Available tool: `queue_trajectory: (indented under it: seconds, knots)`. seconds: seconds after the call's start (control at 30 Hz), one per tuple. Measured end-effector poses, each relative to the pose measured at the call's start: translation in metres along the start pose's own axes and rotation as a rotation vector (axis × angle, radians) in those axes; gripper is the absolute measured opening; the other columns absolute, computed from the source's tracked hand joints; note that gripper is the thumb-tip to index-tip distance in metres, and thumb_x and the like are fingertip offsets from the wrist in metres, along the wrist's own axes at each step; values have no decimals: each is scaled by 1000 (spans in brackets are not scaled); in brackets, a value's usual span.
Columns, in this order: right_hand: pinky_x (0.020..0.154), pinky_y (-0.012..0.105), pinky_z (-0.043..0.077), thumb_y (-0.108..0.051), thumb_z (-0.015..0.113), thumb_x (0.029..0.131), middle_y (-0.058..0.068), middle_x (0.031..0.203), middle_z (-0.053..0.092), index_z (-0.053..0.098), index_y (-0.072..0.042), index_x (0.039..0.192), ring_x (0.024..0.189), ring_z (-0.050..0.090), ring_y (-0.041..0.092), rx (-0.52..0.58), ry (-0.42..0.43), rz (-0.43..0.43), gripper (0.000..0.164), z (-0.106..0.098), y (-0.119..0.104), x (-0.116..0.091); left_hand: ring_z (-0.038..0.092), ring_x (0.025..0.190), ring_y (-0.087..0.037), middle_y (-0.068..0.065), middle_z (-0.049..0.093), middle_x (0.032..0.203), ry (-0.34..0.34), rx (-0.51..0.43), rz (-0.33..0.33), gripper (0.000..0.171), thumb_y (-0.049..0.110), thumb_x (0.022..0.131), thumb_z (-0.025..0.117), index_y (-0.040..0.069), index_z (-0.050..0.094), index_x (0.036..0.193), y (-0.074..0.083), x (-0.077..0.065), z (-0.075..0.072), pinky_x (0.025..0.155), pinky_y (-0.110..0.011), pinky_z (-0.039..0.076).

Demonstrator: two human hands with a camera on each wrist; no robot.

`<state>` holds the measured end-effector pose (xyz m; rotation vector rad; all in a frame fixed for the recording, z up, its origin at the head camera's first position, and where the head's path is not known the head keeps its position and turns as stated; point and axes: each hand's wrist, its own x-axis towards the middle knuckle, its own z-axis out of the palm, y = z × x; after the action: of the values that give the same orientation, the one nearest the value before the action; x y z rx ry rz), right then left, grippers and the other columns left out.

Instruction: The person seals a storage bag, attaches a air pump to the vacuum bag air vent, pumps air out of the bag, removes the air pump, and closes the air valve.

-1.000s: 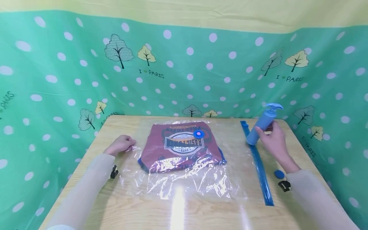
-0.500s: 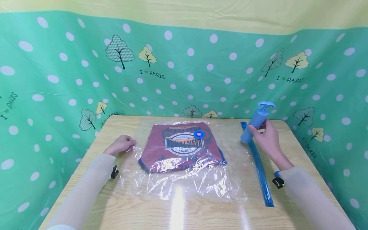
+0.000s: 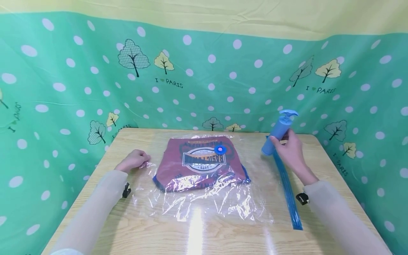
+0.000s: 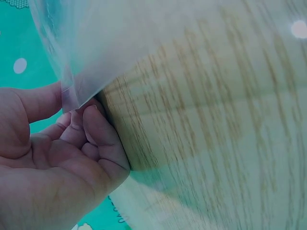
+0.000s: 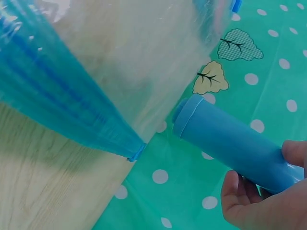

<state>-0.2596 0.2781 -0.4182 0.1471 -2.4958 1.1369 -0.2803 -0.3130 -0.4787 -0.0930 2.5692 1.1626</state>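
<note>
A clear vacuum storage bag (image 3: 216, 202) lies flat, with a folded maroon printed garment (image 3: 173, 159) inside it. On its upper face sits a round blue valve (image 3: 220, 149), and a blue zip strip (image 3: 288, 191) runs down its right edge. My left hand (image 3: 135, 160) pinches the bag's left edge between thumb and curled fingers (image 4: 98, 127). With my right hand (image 3: 291, 150) I grip a blue hand pump (image 3: 278, 132) by its barrel, tilted, handle up, over the top part of the strip. Its lower end (image 5: 184, 117) points toward the bag.
A light wood table (image 3: 153, 237) carries everything. Behind and at both sides hangs a green dotted curtain (image 3: 178, 95). Black wrist devices (image 3: 302, 198) sit under both sleeves.
My right hand has carried the pump left and slightly up, closer to the bag. A round blue piece on the table is now hidden by the right sleeve. My left hand stays put.
</note>
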Motion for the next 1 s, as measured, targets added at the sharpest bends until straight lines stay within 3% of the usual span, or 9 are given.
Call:
queue_trajectory:
  seconds: [0.1, 0.3, 0.6, 1.0]
  knots:
    - [86, 50, 54, -28, 64, 107, 25, 123, 63, 51, 5, 136, 108, 63, 40, 6, 3, -3, 47, 3, 1, 2, 50, 64, -13, -1, 58, 71, -1, -3, 6, 25, 15, 108, 56, 3, 61, 87, 0, 0, 1, 62, -28, 44]
    - [83, 44, 53, -26, 66, 106, 26, 119, 64, 52, 7, 133, 106, 64, 40, 9, 13, -4, 45, 8, -3, 8, 52, 63, -13, -1, 58, 70, -7, 3, 6, 25, 15, 108, 54, 3, 61, 87, 0, 1, -1, 63, -29, 45]
    - [87, 54, 53, -25, 66, 106, 30, 119, 62, 51, 9, 132, 107, 62, 44, 40, -17, 0, 46, 19, -9, 11, 51, 64, -14, -1, 58, 71, -8, 2, -11, 25, 16, 108, 56, 3, 61, 87, 3, -1, -1, 63, -29, 45]
    - [86, 53, 52, -21, 69, 104, 30, 118, 63, 52, 10, 130, 107, 63, 46, 61, -28, -39, 44, 40, -18, 20, 51, 64, -14, -1, 58, 71, -9, 8, 7, 24, 16, 109, 55, 2, 62, 90, 1, -2, -2, 63, -29, 45]
